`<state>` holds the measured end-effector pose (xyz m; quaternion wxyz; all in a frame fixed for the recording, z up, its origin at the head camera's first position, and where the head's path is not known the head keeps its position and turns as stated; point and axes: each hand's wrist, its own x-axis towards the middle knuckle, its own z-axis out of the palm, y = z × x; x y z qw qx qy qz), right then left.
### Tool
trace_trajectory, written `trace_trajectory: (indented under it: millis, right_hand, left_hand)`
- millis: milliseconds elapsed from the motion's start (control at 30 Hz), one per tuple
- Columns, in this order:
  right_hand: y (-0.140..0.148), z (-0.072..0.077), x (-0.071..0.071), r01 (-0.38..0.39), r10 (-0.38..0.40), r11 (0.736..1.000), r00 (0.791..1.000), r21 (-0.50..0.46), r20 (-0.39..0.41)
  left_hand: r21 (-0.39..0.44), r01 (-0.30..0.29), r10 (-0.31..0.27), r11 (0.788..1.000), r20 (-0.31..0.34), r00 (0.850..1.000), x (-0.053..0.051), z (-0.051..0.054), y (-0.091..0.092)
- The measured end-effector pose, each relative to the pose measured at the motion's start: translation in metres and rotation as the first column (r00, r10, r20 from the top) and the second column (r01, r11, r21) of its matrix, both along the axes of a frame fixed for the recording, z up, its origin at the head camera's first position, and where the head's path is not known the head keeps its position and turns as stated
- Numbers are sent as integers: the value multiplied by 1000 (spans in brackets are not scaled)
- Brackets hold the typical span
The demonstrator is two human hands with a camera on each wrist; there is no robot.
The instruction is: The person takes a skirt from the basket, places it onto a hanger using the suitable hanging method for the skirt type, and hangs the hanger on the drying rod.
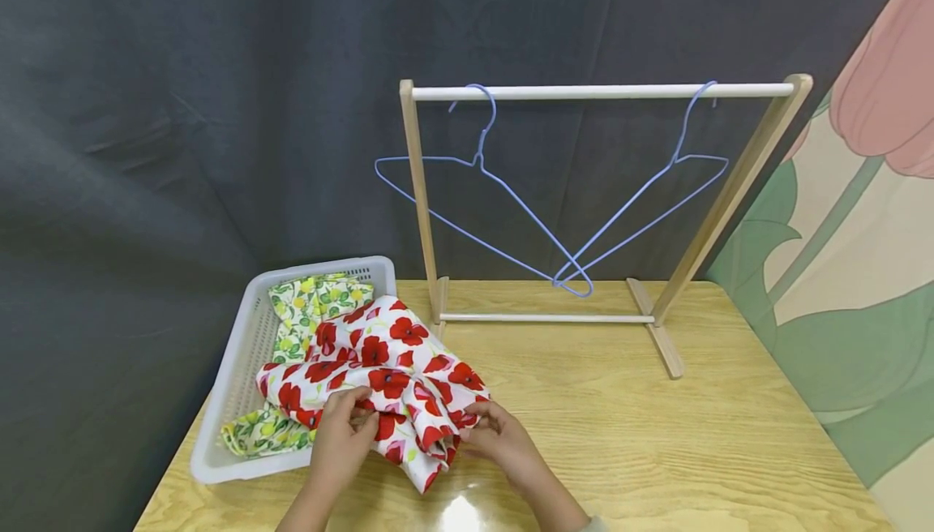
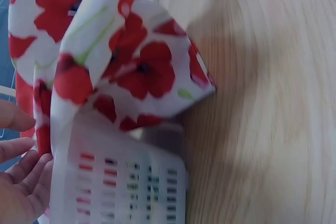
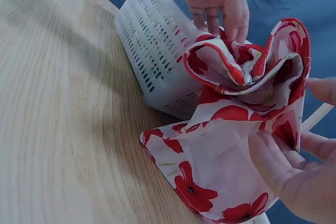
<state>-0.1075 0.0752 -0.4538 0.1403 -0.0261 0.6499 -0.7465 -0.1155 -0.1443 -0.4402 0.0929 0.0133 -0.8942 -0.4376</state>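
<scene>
A bunched white cloth with red poppies [image 1: 390, 353] lies partly over the basket's right side and partly over the table. Its exact kind is hard to tell; folded, hemmed layers show in the right wrist view. My left hand [image 1: 341, 435] rests on the cloth's near side, its fingers fairly straight in the right wrist view. At the opposite edge my right hand [image 1: 499, 439] pinches the cloth, the thumb [image 3: 270, 163] lying across its face. Under the cloth, the white plastic basket [image 1: 212, 435] holds lemon-print fabric [image 1: 321, 301].
A wooden rack with a white top bar [image 1: 598, 92] stands at the back of the table. Two blue wire hangers [image 1: 521, 203] hang from it, their lower corners crossing. Dark curtain [image 1: 219, 110] covers the back, and a flower-painted wall [image 1: 854, 272] is at right.
</scene>
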Motion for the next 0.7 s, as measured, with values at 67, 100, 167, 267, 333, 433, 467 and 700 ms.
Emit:
trace_trajectory:
  millis: [67, 100, 167, 267, 333, 433, 467, 700]
  right_hand:
    - [0, 1, 1, -12, 14, 998, 999, 59, -32]
    - [0, 2, 2, -10, 15, 995, 999, 94, -48]
    - [-1, 2, 4, -1, 15, 987, 996, 163, -84]
    - [-2, 2, 5, 45, 3, 957, 986, 287, -164]
    - [-2, 3, 6, 94, -10, 926, 974, 365, -226]
    - [-4, 3, 8, 170, -15, 876, 945, 451, -326]
    - [-5, 3, 8, 196, -15, 855, 935, 480, -356]
    - [-12, 0, 11, 382, 11, 725, 826, 573, -564]
  left_hand:
    - [-66, 11, -11, 998, 1, 1000, 1, -1, -5]
    - [-94, 18, -18, 995, 2, 1000, 1, -2, -8]
    - [-143, 32, -31, 989, 4, 1000, 2, -5, -12]
    - [-164, 57, -58, 985, -3, 998, 3, -8, -17]
    - [-160, 75, -77, 984, -2, 997, 4, -9, -20]
    - [-155, 104, -107, 982, -8, 994, 5, -10, -23]
    - [-162, 116, -122, 980, -27, 992, 6, -10, -24]
    - [-254, 168, -211, 952, -153, 966, 8, -14, -26]
